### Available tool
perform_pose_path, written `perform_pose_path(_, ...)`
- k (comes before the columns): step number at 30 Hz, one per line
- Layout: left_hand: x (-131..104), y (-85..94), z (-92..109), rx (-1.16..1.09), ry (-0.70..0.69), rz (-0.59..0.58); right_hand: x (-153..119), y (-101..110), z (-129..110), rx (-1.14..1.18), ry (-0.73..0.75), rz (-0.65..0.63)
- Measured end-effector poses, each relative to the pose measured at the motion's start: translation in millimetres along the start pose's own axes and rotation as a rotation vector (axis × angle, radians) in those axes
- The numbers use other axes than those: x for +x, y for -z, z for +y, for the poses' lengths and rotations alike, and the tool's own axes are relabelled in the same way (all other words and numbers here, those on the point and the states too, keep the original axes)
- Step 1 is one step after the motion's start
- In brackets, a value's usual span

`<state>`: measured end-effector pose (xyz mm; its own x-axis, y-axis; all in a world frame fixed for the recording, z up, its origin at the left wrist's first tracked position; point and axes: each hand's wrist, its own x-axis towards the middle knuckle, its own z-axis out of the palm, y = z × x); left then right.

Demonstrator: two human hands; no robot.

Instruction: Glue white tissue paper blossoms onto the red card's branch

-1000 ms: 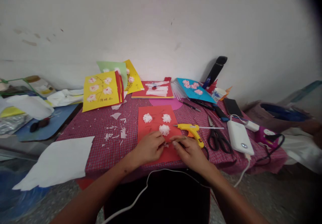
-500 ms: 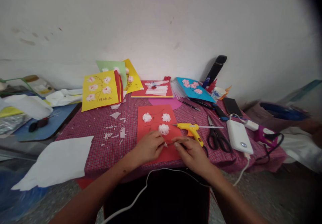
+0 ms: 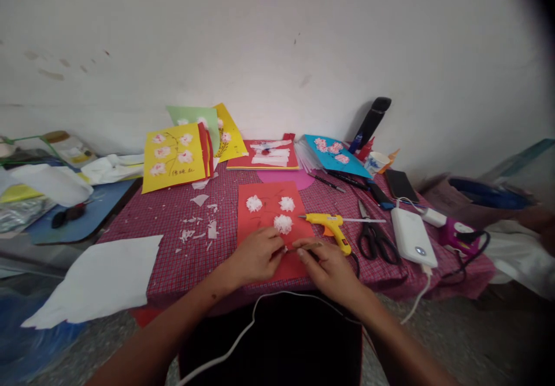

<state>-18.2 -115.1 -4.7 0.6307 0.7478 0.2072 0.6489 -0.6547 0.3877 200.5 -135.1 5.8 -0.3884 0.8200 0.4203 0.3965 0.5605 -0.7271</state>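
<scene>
A red sheet of paper [image 3: 269, 192] lies before me with drawn branches and three fluffy white paper flowers, the lowest white flower [image 3: 283, 223] just above my fingers. Over its lower part, my left hand [image 3: 260, 254] is closed, thumb and fingers pinched near a tiny bit of white paper [image 3: 285, 249]. My right hand [image 3: 327, 263] grips a thin brownish stick [image 3: 307, 247], its tip pointing at the left fingertips. Whether the white bit is held by the left fingers or touched by the stick is hard to see. A yellow glue gun [image 3: 327, 222] rests right of the sheet.
Black scissors [image 3: 376, 241] and a white power bank [image 3: 413, 237] lie to the right. Torn paper scraps [image 3: 199, 230] and a white sheet [image 3: 99, 279] are on the left. Flower cards, such as a yellow card [image 3: 173, 158], stand at the back. A white cable [image 3: 247, 323] crosses my lap.
Both hands stay nearly in place; the right fingers and the stick have shifted slightly, and less of the white bit shows between the hands. The view has moved a little.
</scene>
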Motion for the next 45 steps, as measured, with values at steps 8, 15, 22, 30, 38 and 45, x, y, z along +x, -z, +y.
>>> perform_pose_path(8,-1.2,1.2,-0.2,-0.018,-0.001,0.006,-1.9,5.6,2.0,-0.049,-0.030,0.081)
perform_pose_path(15,-2.5,5.2,1.0,-0.043,-0.006,-0.015,-1.9,1.0,3.5,-0.040,-0.011,0.074)
perform_pose_path(22,-3.9,5.0,-1.2,-0.042,-0.007,-0.019,-3.3,0.3,3.2,-0.017,-0.014,0.028)
perform_pose_path(30,-3.7,6.4,0.2,-0.053,-0.018,-0.009,-7.9,10.4,-0.6,-0.062,-0.012,0.090)
perform_pose_path(38,-4.1,7.8,0.6,-0.054,-0.015,-0.019,-11.0,4.0,1.3,-0.062,-0.009,0.046)
perform_pose_path(45,-4.9,5.1,-1.4,-0.047,-0.016,-0.018,-9.0,0.3,-5.5,-0.031,-0.012,0.017)
